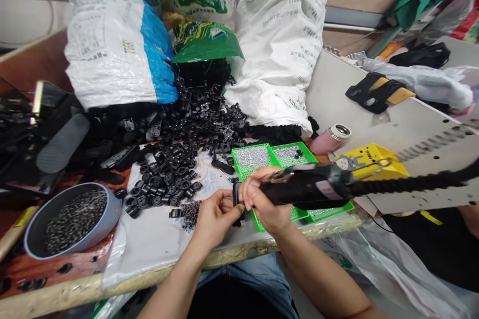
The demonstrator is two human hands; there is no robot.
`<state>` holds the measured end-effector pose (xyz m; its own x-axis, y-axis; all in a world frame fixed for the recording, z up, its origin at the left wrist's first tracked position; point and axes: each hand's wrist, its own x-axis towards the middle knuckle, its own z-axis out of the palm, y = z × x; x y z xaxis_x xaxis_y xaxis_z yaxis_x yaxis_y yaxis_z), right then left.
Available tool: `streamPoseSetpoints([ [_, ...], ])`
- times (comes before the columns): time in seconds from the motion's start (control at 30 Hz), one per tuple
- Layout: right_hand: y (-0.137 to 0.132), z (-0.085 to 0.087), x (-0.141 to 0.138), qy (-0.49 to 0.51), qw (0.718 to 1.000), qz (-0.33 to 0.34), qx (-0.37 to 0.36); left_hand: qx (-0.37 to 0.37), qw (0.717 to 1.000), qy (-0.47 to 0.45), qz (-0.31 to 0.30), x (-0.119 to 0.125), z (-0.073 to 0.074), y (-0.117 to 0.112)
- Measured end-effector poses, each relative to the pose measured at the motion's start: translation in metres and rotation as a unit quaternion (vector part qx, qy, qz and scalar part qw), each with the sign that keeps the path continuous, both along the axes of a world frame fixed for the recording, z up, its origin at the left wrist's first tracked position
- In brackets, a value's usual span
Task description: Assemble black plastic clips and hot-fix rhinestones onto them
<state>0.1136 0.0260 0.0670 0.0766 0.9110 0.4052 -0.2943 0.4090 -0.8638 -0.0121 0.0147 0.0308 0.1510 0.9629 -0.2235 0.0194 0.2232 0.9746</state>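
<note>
My right hand (266, 202) is wrapped round a black power screwdriver (303, 187), which lies nearly level with its front end pointing left. A cable and a coil spring run from its back end to the right. My left hand (216, 215) pinches a small black plastic part (236, 193) at the tool's front end; fingers cover much of it. Just left of that hand is a small heap of tiny dark pieces (190, 213). Beneath and behind the screwdriver sits a green divided tray (270, 157) with small silvery pieces in its back compartments.
Round black parts (168, 179) are piled left of my hands, with more black parts (213, 114) spilling from sacks behind. A bowl (112, 224) of small pieces stands at left. A pink flask (329, 140) and a yellow bin (374, 159) are at right.
</note>
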Motion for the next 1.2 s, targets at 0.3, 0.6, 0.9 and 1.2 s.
streamPoseSetpoints([
  [0.3,0.036,0.004,0.093,-0.130,0.942,-0.306,-0.046,0.278,0.905,0.316,0.058,-0.013,-0.002,0.001],
  [0.6,-0.010,-0.015,0.053,-0.494,0.809,-0.212,0.239,0.095,0.981,0.044,0.162,-0.041,-0.002,0.010],
  [0.9,-0.005,-0.036,0.022,-0.491,0.862,-0.039,0.124,0.090,0.986,0.070,0.124,-0.046,0.002,-0.009],
  [1.2,-0.001,-0.021,0.017,-0.430,0.890,-0.057,0.139,0.190,0.955,0.206,0.100,-0.033,0.022,-0.020],
])
